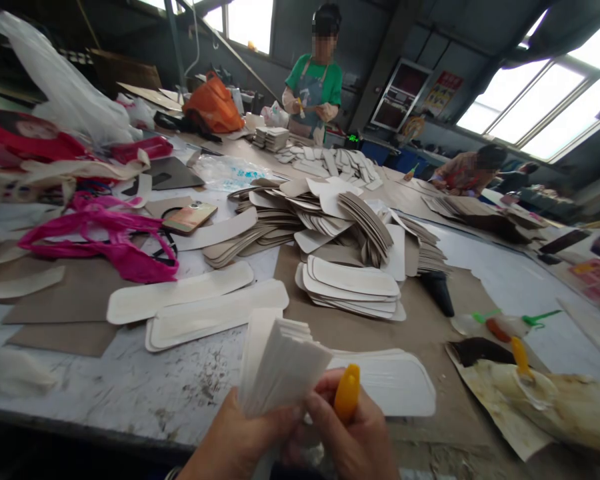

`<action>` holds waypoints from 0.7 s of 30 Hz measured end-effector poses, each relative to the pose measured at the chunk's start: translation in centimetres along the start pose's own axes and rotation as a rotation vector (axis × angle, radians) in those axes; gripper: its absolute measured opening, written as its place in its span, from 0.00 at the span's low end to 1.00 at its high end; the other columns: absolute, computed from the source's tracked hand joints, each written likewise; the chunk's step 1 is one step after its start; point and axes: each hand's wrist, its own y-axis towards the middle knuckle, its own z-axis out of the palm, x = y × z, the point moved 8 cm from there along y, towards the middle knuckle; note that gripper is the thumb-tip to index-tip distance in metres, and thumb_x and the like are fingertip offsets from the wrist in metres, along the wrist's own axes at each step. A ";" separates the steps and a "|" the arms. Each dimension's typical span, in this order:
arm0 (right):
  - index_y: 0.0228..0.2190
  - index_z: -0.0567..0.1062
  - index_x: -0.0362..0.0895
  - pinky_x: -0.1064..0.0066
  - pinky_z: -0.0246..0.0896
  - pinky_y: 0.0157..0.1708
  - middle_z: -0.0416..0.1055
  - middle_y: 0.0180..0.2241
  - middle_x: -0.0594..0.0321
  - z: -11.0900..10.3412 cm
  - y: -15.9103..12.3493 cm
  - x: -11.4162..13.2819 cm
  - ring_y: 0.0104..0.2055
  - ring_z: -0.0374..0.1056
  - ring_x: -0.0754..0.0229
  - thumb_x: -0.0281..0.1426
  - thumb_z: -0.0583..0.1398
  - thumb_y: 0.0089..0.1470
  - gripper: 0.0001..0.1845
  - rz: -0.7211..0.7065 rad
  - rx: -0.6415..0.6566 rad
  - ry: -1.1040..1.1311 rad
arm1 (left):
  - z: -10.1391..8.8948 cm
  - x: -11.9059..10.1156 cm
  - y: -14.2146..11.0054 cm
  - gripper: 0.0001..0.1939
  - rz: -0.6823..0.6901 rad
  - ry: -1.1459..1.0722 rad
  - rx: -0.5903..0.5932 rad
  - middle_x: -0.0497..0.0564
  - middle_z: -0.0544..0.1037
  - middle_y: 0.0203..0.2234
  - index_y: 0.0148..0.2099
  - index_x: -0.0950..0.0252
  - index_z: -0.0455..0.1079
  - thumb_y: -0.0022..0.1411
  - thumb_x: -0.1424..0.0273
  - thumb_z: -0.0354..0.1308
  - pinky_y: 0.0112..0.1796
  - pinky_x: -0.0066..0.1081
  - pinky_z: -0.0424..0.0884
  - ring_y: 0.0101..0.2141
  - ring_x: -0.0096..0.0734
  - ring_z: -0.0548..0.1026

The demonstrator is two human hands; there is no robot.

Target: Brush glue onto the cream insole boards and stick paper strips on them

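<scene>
My left hand point(253, 427) is closed around a fanned bundle of thin white pieces point(290, 363), held upright near the table's front edge. In my right hand point(347, 427) is a yellow-handled tool point(347, 393); its working end is hidden. The right fingertips press against the bundle's lower right side. Just behind the right hand lie flat white rounded pieces point(395, 383). Farther back, a stack of white curved pieces point(350, 283) sits on brown sheeting. Long white rounded strips point(220, 313) lie to the left of it.
A large heap of grey-brown cut pieces point(325, 213) fills the table's middle. At right are a glue-stained bowl point(537, 390) with a yellow handle in it and green-tipped bottles point(517, 325). A pink bag point(125, 240) and phone point(190, 217) lie left. A person point(315, 87) works opposite.
</scene>
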 end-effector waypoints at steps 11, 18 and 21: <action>0.21 0.72 0.44 0.76 0.60 0.22 0.64 0.19 0.68 -1.2 0.2 0.4 0.21 0.60 0.65 0.45 0.63 0.46 0.17 -0.008 -0.190 -0.020 | 0.4 -0.3 0.2 0.22 -0.041 -0.118 -0.018 0.55 0.76 0.22 0.33 0.72 0.76 0.39 0.60 0.71 0.28 0.29 0.68 0.25 0.35 0.73; 0.25 0.70 0.44 0.75 0.61 0.26 0.65 0.21 0.69 -2.5 0.4 -1.3 0.24 0.63 0.64 0.46 0.64 0.45 0.18 0.128 -0.287 0.116 | 1.0 0.2 0.1 0.23 -0.031 -0.084 -0.021 0.53 0.77 0.26 0.38 0.70 0.73 0.41 0.61 0.69 0.29 0.29 0.68 0.28 0.35 0.72; 0.26 0.70 0.44 0.75 0.63 0.27 0.68 0.23 0.67 -3.6 0.7 -0.9 0.26 0.64 0.64 0.44 0.66 0.43 0.18 0.140 -0.288 0.212 | 1.2 0.9 -0.1 0.24 -0.067 -0.066 0.006 0.52 0.76 0.26 0.41 0.69 0.72 0.43 0.61 0.69 0.29 0.30 0.67 0.28 0.35 0.71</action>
